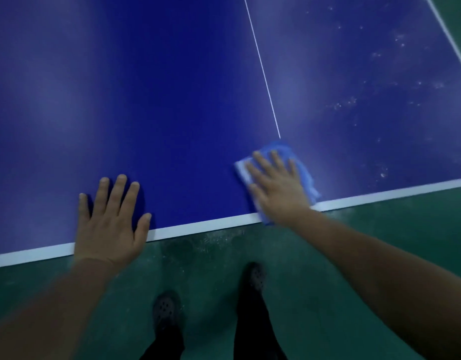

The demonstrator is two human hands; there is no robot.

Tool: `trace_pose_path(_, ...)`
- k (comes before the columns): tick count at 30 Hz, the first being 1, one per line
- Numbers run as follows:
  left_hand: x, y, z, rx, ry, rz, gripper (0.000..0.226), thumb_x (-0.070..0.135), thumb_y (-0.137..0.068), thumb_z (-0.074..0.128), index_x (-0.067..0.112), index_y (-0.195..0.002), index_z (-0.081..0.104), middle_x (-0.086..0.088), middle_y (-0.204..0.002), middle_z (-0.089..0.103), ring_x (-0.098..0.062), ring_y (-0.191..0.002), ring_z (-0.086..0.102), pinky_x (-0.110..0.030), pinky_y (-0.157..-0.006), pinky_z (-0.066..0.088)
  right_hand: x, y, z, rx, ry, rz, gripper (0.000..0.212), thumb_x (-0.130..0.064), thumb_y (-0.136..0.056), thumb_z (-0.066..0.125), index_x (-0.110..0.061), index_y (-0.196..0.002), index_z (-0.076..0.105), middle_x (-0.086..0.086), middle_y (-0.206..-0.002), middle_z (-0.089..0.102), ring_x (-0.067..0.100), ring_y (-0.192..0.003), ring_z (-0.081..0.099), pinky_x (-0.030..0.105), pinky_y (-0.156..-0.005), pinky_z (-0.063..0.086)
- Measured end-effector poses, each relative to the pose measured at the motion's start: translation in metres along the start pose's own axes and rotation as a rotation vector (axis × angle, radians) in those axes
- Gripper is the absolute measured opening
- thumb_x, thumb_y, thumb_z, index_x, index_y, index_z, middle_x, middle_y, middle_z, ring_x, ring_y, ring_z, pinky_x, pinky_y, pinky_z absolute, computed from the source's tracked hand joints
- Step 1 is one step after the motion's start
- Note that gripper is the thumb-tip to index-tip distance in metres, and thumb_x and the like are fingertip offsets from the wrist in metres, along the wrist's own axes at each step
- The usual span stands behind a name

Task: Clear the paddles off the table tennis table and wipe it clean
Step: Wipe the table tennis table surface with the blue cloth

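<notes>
The blue table tennis table (172, 100) fills the upper part of the head view, with a white end line along its near edge and a thin white centre line. My right hand (276, 185) lies flat with spread fingers on a blue cloth (303, 172), pressing it onto the table at the near end of the centre line. My left hand (111, 219) rests flat and empty on the table's near edge, fingers apart. White dust specks (395, 87) cover the table's right half. No paddles are in view.
Green floor (380, 242) runs below the table's edge and past its right side, with pale dust scattered near my feet. My two dark perforated shoes (164, 310) and dark trouser legs stand close to the table edge.
</notes>
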State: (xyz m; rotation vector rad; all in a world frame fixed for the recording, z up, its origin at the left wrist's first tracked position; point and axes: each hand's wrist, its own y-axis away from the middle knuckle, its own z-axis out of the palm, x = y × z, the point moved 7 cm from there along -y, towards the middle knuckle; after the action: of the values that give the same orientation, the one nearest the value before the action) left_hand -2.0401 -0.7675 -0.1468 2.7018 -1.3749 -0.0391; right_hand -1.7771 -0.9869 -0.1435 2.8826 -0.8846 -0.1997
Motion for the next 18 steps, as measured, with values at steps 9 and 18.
trace_pose_path(9, 0.136, -0.013, -0.015, 0.082, 0.207, -0.102, 0.070, 0.050, -0.098, 0.022, 0.011, -0.156, 0.026, -0.012, -0.165, 0.015, -0.028, -0.154, 0.006, -0.053, -0.122, 0.002, 0.132, -0.034, -0.027, 0.050, -0.132, 0.633, 0.063, -0.045, -0.096, 0.007, -0.033, -0.157, 0.015, -0.003, -0.167, 0.007, 0.035, -0.152, 0.002, 0.067, -0.116, 0.004)
trace_pose_path(18, 0.227, -0.057, -0.005, 0.038, 0.183, -0.104, 0.073, 0.055, -0.098, 0.015, 0.015, -0.158, 0.017, -0.011, -0.167, 0.006, -0.025, -0.154, -0.007, -0.054, -0.122, -0.006, 0.269, -0.018, -0.033, 0.031, 0.024, 0.525, 0.062, -0.043, -0.096, 0.011, -0.033, -0.158, 0.015, -0.001, -0.167, 0.009, 0.036, -0.151, 0.006, 0.066, -0.116, 0.009)
